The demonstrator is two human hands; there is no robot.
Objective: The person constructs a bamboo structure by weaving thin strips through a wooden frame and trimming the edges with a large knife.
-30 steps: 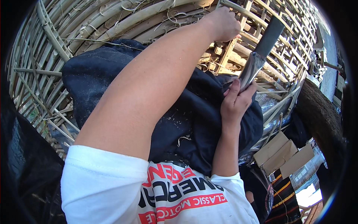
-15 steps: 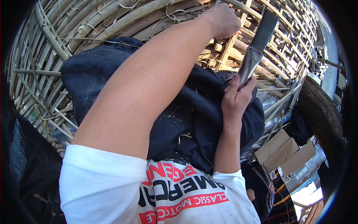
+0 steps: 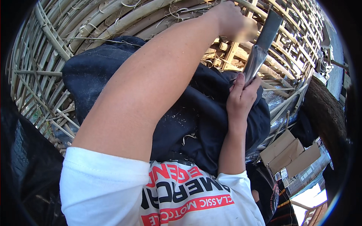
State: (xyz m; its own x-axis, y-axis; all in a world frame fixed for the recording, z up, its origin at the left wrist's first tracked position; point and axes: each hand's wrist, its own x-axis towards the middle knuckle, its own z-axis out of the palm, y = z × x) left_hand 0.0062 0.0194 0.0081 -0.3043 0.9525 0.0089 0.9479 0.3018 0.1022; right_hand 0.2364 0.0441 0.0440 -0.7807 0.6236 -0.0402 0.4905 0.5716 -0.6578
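Makeshift, sunlit bamboo workshop; can't tell if roofed. Evidence: bamboo poles [image 3: 132,22] at 11 o'clock, bamboo lattice [image 3: 300,34] at 2, broad dark blade [image 3: 270,30] between 1 and 2, pale shaving [image 3: 184,140] at 6 on dark cloth [image 3: 203,101], open cardboard box [image 3: 283,150] near 4.

Left fingers [image 3: 246,31] have moved nearer the knife [image 3: 262,46].
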